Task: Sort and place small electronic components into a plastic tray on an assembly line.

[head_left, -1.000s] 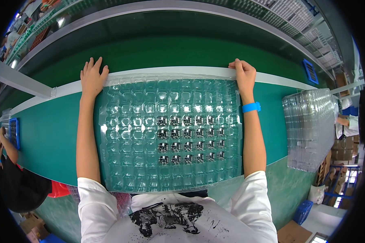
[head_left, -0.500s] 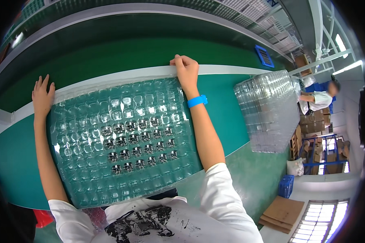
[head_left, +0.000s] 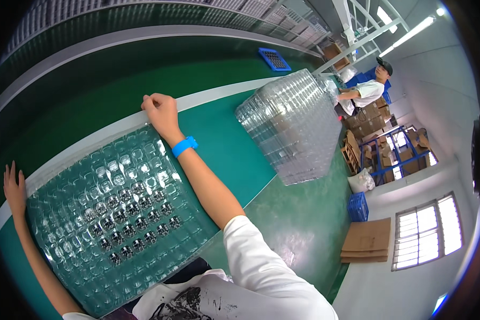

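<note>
A large clear plastic blister tray [head_left: 74, 184] lies on the green bench top in front of me, with rows of rounded pockets. Several small black-and-silver parts [head_left: 127, 230] fill a block of its pockets; the other pockets show none. My left hand [head_left: 14, 189] rests by the tray's far left corner, fingers spread over the white rail. Beyond the far right corner, my right hand [head_left: 162, 113] is closed on the rail, its fingers curled in; whatever they may hold is hidden. A blue band circles the right wrist.
A tall stack of clear blister trays [head_left: 298, 128] stands at the bench's right end. Beyond the white rail [head_left: 213, 95] runs a dark green belt [head_left: 117, 72] carrying a blue tray [head_left: 274, 59] of parts. A co-worker [head_left: 369, 92] stands farther right, near cardboard boxes [head_left: 365, 124].
My view has turned to the right, so the tray and both hands sit farther left in the picture. The hands keep their places along the rail. The co-worker's head is now raised.
</note>
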`<state>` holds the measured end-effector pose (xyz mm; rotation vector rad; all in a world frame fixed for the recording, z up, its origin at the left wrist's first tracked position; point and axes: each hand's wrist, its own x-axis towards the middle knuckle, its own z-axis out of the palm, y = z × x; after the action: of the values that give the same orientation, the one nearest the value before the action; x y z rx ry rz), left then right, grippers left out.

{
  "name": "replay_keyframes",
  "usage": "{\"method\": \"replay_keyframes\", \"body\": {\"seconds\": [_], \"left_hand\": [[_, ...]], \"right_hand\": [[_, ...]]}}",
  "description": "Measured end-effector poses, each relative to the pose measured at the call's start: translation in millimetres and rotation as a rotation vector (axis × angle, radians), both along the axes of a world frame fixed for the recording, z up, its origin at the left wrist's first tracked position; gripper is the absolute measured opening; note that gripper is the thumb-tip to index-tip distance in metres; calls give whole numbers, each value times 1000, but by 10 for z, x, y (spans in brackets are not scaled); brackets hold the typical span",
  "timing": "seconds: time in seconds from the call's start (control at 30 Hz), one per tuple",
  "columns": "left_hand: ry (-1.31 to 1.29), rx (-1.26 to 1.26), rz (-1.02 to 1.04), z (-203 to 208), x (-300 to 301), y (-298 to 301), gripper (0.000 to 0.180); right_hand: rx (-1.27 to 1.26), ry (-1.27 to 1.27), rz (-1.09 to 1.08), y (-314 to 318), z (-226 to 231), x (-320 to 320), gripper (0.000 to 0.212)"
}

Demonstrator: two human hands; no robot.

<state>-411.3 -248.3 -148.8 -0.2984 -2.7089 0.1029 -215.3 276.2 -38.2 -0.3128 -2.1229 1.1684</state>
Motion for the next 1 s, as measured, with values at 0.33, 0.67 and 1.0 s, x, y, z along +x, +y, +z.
{"method": "replay_keyframes", "body": {"seconds": [0.33,0.67,1.0], "left_hand": [[-27,91,-73,196,147,224,46],[43,283,-145,910,757,827,41],[41,296,-23,908,839,974,43]], "right_hand": [[-22,0,-13,47,16,19,29],[39,-152,19,161,95,144,32],[15,-139,137,726,-307,-40,37]]}}
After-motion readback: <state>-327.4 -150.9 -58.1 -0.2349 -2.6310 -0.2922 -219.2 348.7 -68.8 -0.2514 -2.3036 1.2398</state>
